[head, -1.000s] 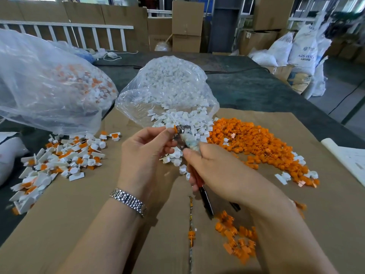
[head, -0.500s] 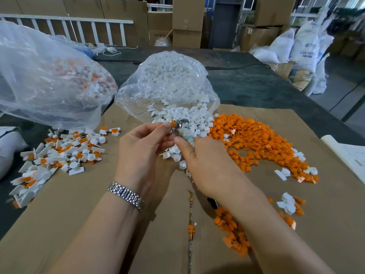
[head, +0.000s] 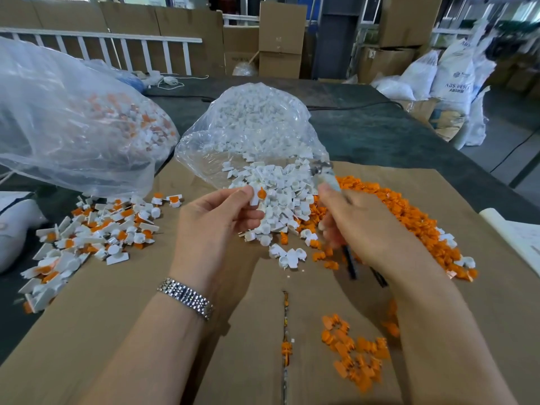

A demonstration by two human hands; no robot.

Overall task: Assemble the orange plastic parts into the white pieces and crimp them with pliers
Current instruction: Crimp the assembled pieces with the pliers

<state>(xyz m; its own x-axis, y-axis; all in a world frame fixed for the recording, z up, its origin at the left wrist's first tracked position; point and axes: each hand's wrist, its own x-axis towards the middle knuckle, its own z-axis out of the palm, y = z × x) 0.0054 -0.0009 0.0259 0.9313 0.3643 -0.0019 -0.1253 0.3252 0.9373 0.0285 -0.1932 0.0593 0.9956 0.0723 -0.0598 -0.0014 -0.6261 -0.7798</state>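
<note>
My left hand [head: 216, 220] pinches a white piece with its orange insert [head: 257, 196] at frame centre, turned up for inspection; my right hand [head: 359, 229] grips the pliers [head: 323, 173], lifted aside for clearance.

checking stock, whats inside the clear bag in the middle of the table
The clear bag is full of loose white pieces, spilling out of its open mouth onto the cardboard. No orange parts show inside. Whatever lies deeper in the heap is covered.
</note>
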